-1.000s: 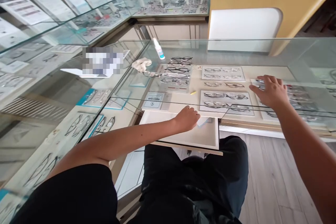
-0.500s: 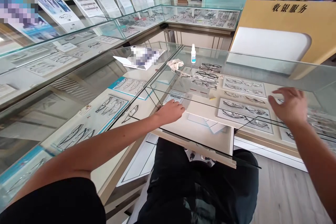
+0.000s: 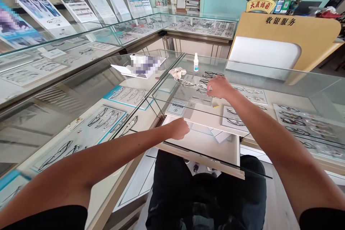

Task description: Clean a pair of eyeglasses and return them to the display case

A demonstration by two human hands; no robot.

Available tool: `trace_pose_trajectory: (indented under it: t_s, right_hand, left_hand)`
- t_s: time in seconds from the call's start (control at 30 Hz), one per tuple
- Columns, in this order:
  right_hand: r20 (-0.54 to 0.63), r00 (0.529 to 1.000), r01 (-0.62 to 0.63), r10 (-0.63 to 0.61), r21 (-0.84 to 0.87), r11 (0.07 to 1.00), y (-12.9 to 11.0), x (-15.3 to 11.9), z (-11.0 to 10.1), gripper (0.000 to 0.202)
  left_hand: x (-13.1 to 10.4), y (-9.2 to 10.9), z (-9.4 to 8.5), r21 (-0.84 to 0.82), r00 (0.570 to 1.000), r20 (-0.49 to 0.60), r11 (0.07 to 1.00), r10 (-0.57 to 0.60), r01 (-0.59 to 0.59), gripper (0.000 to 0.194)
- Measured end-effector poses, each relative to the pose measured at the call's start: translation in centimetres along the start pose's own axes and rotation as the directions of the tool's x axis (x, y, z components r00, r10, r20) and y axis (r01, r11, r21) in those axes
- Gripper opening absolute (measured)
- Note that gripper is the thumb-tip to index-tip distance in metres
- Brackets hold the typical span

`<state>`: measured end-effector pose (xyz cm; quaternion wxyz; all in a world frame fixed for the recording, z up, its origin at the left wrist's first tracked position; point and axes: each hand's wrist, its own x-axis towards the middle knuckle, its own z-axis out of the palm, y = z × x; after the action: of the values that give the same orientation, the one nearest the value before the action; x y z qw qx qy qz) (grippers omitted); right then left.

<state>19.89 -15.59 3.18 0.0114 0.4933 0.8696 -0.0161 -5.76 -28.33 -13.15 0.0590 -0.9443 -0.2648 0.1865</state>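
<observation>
The glass-topped surface (image 3: pixel 285 86) is stretching out before the seated person, and a white drawer (image 3: pixel 206 162) is sitting pulled out above the lap at twelve o'clock. Towards eleven, the left hand (image 3: pixel 178 128) is hanging over the drawer, its fingers curling into a loose fist with nothing showing in it. Farther off at twelve, the right hand (image 3: pixel 219 86) is partly covering a row of spectacles (image 3: pixel 204 83); its fingers are bending inward, and I can't tell whether they're gripping a frame. Beyond, towards eleven, a crumpled cloth (image 3: pixel 178 73) is lying beside an upright bottle (image 3: pixel 196 63). Doing this well, I'm thinking, is meaning touching only rims or temples, sparing lenses, and not knocking neighbouring frames.
</observation>
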Motion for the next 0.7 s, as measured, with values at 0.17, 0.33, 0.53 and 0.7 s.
trace_pose_trajectory:
  t_s: [0.17, 0.33, 0.53, 0.7]
  right_hand:
    - [0.041, 0.998, -0.045, 0.047, -0.033, 0.998, 0.0, 0.7, 0.3, 0.014]
    - [0.077, 0.994, -0.072, 0.075, -0.036, 0.997, 0.1, 0.4, 0.5, 0.017]
    - [-0.016, 1.0, 0.01, -0.01, -0.007, 1.0, -0.4, -1.6, 0.2, 0.018]
    - [-0.088, 0.979, 0.198, -0.182, 0.237, 0.951, -2.7, -6.3, -1.8, 0.012]
  left_hand:
    - [0.0, -0.3, 1.4, -0.182, 0.996, 0.081, 0.982, -0.039, 0.053, 0.015]
    - [0.8, -0.2, 2.9, -0.13, 0.998, 0.066, 0.991, -0.01, 0.019, 0.027]
    - [2.6, 0.1, 4.4, -0.043, 0.999, 0.02, 0.998, 0.049, -0.048, 0.04]
    - [3.6, -0.2, 4.7, -0.045, 0.992, -0.082, 0.994, 0.091, -0.095, 0.029]
